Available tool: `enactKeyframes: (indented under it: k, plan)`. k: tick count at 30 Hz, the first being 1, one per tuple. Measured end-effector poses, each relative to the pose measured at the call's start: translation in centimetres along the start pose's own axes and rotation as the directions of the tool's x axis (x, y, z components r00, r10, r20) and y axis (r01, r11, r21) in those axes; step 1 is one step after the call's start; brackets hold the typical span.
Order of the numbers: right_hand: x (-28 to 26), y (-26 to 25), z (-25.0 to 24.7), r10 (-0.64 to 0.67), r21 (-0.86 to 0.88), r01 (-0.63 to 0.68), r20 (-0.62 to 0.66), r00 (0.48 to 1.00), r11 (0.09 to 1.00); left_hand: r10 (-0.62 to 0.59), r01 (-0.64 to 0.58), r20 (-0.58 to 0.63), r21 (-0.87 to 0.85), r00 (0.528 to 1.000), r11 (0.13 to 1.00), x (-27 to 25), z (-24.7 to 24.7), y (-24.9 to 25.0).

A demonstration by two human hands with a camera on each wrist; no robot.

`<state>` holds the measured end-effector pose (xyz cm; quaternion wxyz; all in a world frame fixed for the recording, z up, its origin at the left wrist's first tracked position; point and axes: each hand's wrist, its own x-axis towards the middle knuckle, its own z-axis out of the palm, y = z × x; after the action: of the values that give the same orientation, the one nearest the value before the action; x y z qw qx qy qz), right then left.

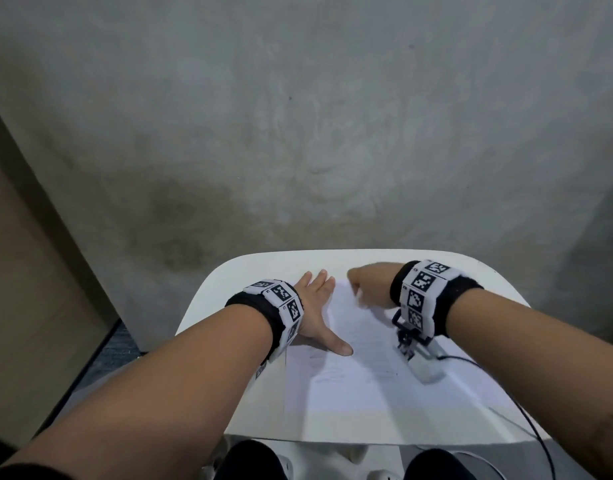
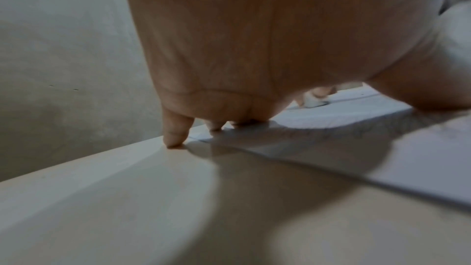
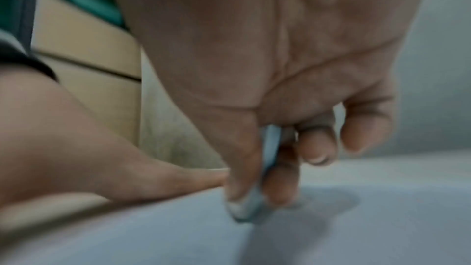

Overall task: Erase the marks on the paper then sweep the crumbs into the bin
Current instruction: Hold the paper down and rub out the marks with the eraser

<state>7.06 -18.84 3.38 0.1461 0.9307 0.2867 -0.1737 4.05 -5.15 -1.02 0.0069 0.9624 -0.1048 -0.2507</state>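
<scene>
While my left hand [image 1: 317, 308] lies flat with fingers spread on the paper's [image 1: 360, 379] left edge, pinning it to the table [image 1: 225, 282], my right hand [image 1: 369, 284] pinches the eraser [image 3: 251, 208] between thumb and fingers, its tip down on the sheet at about twelve o'clock, the far end. The paper's long axis runs from twelve to six, so the faint marks I judge left to rub lie toward six from the eraser. No bin shows.
</scene>
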Motion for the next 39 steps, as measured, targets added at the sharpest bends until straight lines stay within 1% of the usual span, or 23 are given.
enactKeyframes:
  k: [1, 2, 5, 7, 9, 10, 12, 13, 14, 16, 18, 20, 24, 25, 27, 29, 30, 31, 32, 35, 36, 38, 39]
  plan:
    - [0.1, 0.3, -0.3, 0.039, -0.031, -0.039, -0.015, 0.999, 0.999, -0.005, 0.005, 0.001, -0.008, 1.0, 1.0, 0.2, 0.2, -0.1]
    - [0.3, 0.1, -0.3, 0.025, -0.06, -0.026, -0.016, 1.0, 0.998, -0.004, 0.004, 0.002, -0.011, 1.0, 1.0, 0.5, 0.3, -0.3]
    - [0.6, -1.0, -0.1, -0.069, -0.002, 0.07, 0.057, 0.996, 0.998, 0.018, -0.018, -0.006, -0.026, 1.0, 0.999, 0.6, 0.2, -0.4]
    - [1.1, 0.6, -0.6, 0.0, 0.047, -0.002, 0.03, 1.0, 0.999, 0.017, -0.017, 0.009, -0.02, 1.0, 1.0, 0.4, 0.2, -0.5]
    - [1.7, 1.8, -0.8, 0.074, -0.001, -0.074, -0.035, 0.997, 0.997, 0.008, -0.008, 0.015, -0.032, 1.0, 0.999, 0.5, 0.3, -0.5]
    - [2.2, 1.4, -0.5, 0.043, -0.02, -0.043, -0.026, 0.999, 0.999, 0.009, -0.008, 0.015, -0.036, 1.0, 0.999, 0.6, 0.2, -0.5]
    - [2.4, 0.2, -0.3, -0.043, -0.069, 0.047, 0.056, 0.997, 0.997, 0.015, -0.015, 0.004, -0.041, 1.0, 0.999, 0.8, 0.2, -0.6]
    - [2.6, 0.1, -0.4, -0.046, -0.086, 0.052, 0.07, 0.996, 0.995, 0.019, -0.019, 0.006, -0.036, 1.0, 0.999, 0.8, 0.1, -0.6]
    - [3.0, 0.7, -0.5, -0.03, -0.082, 0.034, 0.044, 0.999, 0.996, 0.021, -0.021, 0.013, -0.03, 1.0, 0.999, 0.7, 0.2, -0.6]
    - [3.1, 1.4, -1.1, 0.052, -0.062, -0.053, -0.018, 0.998, 0.997, 0.02, -0.02, 0.013, -0.023, 1.0, 1.0, 0.5, 0.2, -0.5]
    - [3.2, 0.6, -1.1, 0.01, -0.057, -0.012, -0.024, 1.0, 0.998, 0.028, -0.028, 0.004, -0.026, 1.0, 0.999, 0.5, 0.2, -0.4]
    - [3.3, -0.2, -1.1, -0.048, -0.06, 0.051, 0.046, 0.998, 0.997, 0.033, -0.033, 0.0, -0.023, 0.999, 0.999, 0.7, 0.2, -0.5]
    - [4.4, 1.6, -1.5, 0.097, -0.062, -0.099, -0.027, 0.995, 0.993, 0.023, -0.023, 0.017, -0.013, 1.0, 1.0, 0.5, 0.2, -0.5]
    - [4.2, 1.2, -1.4, 0.066, -0.048, -0.068, -0.048, 0.997, 0.997, 0.026, -0.026, 0.012, -0.013, 1.0, 1.0, 0.4, 0.2, -0.5]
    - [3.5, 0.0, -1.4, -0.003, -0.019, 0.003, 0.018, 1.0, 1.0, 0.033, -0.033, -0.003, -0.017, 0.999, 0.999, 0.5, 0.2, -0.5]
    - [3.7, 0.0, -1.6, 0.002, -0.045, -0.001, 0.032, 0.999, 0.999, 0.026, -0.026, 0.008, -0.003, 1.0, 1.0, 0.4, 0.1, -0.4]
    - [3.8, 0.2, -1.9, 0.044, -0.045, -0.043, 0.033, 0.998, 0.998, 0.018, -0.018, 0.015, -0.003, 1.0, 1.0, 0.4, 0.1, -0.4]
    - [4.7, 0.8, -1.5, 0.063, -0.054, -0.064, -0.015, 0.998, 0.996, 0.013, -0.013, 0.018, -0.01, 1.0, 1.0, 0.3, 0.0, -0.3]
    - [4.7, 0.5, -1.7, 0.053, -0.069, -0.054, -0.013, 0.999, 0.996, 0.013, -0.013, 0.016, -0.016, 1.0, 1.0, 0.2, 0.0, -0.3]
    - [2.9, -1.3, -1.8, -0.061, -0.022, 0.063, 0.109, 0.992, 0.998, 0.036, -0.036, 0.009, 0.003, 0.999, 0.999, 0.1, 0.0, -0.2]
    - [2.8, -1.0, -2.0, -0.041, 0.01, 0.04, 0.11, 0.993, 0.999, 0.039, -0.039, 0.005, 0.002, 0.999, 0.999, 0.1, 0.0, -0.2]
    - [2.8, 0.5, -2.1, 0.044, -0.006, -0.044, 0.025, 0.999, 0.999, 0.021, -0.021, 0.004, -0.003, 1.0, 1.0, 0.3, 0.2, -0.3]
    - [2.6, 0.6, -2.1, 0.067, -0.059, -0.067, 0.014, 0.998, 0.996, 0.015, -0.015, 0.007, -0.003, 1.0, 1.0, 0.3, 0.2, -0.3]
